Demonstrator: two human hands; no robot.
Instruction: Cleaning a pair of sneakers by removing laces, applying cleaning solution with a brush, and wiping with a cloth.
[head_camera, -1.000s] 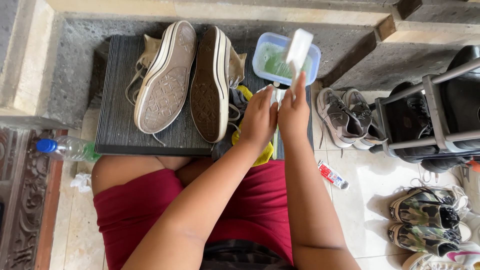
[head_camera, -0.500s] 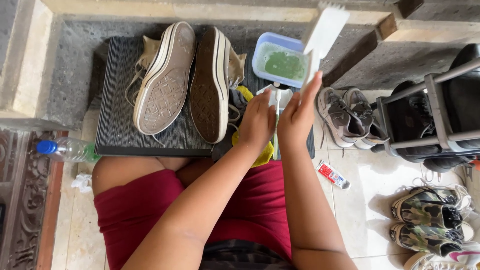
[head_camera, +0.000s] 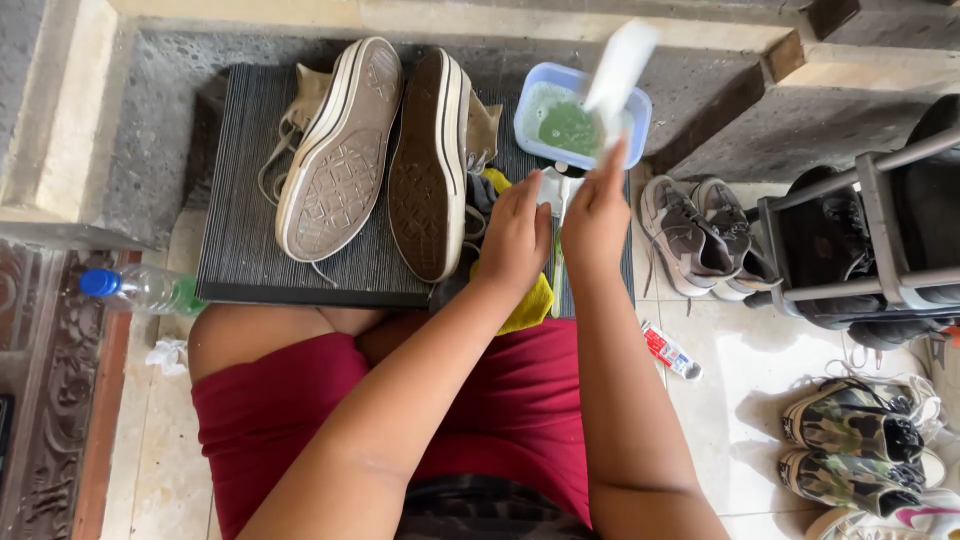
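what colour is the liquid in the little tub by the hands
Green, in a pale blue plastic tub, just beyond the right hand. The head view shows it best.

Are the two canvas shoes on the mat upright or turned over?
Turned over. Both shoes lie on the dark mat with their worn soles facing up, the canvas uppers and laces underneath.

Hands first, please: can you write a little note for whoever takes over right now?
Right hand: grips a white object, blurred, raised above the blue tub of green liquid.
Left hand: beside it, over a yellow cloth, touching a small white piece; hard to tell what it is.
Two sneakers lie soles up on the dark ribbed mat.
Done: tub holds liquid.
Left: soles look dirty and unwashed.
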